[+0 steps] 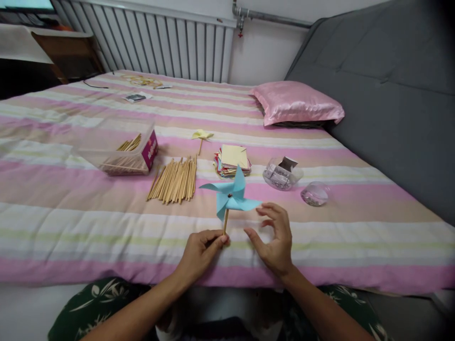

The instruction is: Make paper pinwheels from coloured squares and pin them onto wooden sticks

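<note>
A light blue paper pinwheel (230, 194) on a wooden stick stands upright over the near edge of the bed. My left hand (202, 251) pinches the bottom of its stick. Just right of the blades is my right hand (275, 237), fingers curled and apart, fingertips close to the lower right blade, holding nothing. Beyond the pinwheel lie a pile of wooden sticks (175, 180) and a stack of coloured paper squares (232, 161).
A striped pink bedspread (71, 218) covers the bed. A clear box of sticks (122, 151) sits left. A yellow pinwheel (202, 136) lies further back. Two clear containers (282, 174) (314, 194) of small pins sit right. A pink pillow (296, 103) and grey headboard (391, 85) are at the right.
</note>
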Demonstrator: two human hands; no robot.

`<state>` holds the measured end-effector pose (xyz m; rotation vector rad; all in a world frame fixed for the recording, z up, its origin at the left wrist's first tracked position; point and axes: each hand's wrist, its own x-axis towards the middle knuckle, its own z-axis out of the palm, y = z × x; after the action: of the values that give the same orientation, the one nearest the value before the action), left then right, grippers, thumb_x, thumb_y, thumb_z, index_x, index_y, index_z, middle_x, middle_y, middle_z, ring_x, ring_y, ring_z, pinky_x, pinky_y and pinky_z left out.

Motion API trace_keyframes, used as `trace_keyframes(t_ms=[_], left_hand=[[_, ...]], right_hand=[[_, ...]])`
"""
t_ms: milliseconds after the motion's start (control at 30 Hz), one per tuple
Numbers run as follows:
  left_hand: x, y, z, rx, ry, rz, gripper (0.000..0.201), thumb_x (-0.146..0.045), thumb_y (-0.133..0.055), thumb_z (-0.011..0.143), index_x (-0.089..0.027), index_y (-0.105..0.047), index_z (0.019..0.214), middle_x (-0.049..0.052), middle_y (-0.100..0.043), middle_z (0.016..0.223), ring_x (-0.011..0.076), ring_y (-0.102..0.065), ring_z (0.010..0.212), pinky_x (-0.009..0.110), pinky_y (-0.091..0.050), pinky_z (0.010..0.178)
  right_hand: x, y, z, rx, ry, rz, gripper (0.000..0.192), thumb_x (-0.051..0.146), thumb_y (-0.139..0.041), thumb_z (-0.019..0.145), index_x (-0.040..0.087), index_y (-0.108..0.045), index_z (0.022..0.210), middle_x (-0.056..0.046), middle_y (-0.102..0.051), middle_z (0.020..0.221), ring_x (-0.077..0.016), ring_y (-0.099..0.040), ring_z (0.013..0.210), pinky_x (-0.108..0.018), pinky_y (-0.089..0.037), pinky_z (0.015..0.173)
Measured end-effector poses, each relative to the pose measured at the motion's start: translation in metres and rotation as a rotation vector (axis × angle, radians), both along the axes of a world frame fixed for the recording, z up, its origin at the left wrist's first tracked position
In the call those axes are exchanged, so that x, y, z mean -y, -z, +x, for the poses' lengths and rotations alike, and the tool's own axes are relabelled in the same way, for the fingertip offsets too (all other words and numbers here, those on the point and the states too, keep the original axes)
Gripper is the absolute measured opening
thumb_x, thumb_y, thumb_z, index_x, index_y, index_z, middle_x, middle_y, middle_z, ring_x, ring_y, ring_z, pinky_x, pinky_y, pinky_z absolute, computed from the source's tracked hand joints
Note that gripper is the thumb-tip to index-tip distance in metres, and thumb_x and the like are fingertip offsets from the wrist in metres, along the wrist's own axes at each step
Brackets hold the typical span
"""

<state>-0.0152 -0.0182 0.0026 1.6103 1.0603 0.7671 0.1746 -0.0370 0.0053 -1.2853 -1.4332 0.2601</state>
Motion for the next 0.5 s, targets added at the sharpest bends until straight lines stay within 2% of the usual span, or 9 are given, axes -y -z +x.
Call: trace_keyframes(t_ms=[67, 167, 367, 500], left_hand=[[0.0004, 0.0019, 0.0008, -0.034, 0.01, 0.047, 0.027, -0.034, -0.051, 0.086, -0.015, -0.068, 0.079, 0.004, -0.067, 0.074, 0.0169, -0.06, 0.072, 0.025, -0.043, 0.068], [0.0, 0.0041, 0.0018, -0.082, 0.026, 0.114, 0.026, -0.032, -0.05, 0.086, -0.016, -0.069, 0.08, 0.004, -0.067, 0.074, 0.0163, -0.061, 0.071, 0.025, -0.043, 0.068], [-0.0013, 0.0037, 0.0027, -0.123, 0.068, 0.192, 0.026, -0.03, -0.049, 0.087, -0.015, -0.068, 0.078, 0.005, -0.065, 0.07, 0.016, -0.059, 0.069, 0.025, -0.042, 0.067], [-0.001, 0.0024, 0.0031, -0.128, 0.077, 0.198, 0.027, -0.03, -0.049, 0.087, -0.015, -0.069, 0.078, 0.006, -0.066, 0.07, 0.0167, -0.059, 0.069, 0.026, -0.043, 0.066]], right_hand=[[-0.0009, -0.0043, 0.0051, 0.079, 0.048, 0.109, 0.045, 0.024, -0.073, 0.066, 0.021, -0.054, 0.107, -0.013, -0.044, 0.12, -0.0276, -0.047, 0.11, -0.04, -0.048, 0.079], [-0.0012, -0.0069, 0.0082, 0.143, 0.069, 0.15, 0.042, 0.025, -0.074, 0.066, 0.021, -0.056, 0.103, -0.012, -0.036, 0.128, -0.0283, -0.043, 0.114, -0.048, -0.04, 0.092], [-0.0018, -0.0032, 0.0056, 0.163, 0.012, 0.081, 0.018, 0.027, -0.069, 0.073, 0.022, -0.064, 0.09, -0.009, -0.033, 0.135, -0.0314, -0.035, 0.123, -0.048, -0.039, 0.091], [-0.0013, -0.0024, 0.0038, 0.163, -0.033, 0.036, 0.015, 0.026, -0.066, 0.076, 0.026, -0.068, 0.09, -0.007, -0.034, 0.135, -0.0294, -0.036, 0.121, -0.047, -0.039, 0.091]])
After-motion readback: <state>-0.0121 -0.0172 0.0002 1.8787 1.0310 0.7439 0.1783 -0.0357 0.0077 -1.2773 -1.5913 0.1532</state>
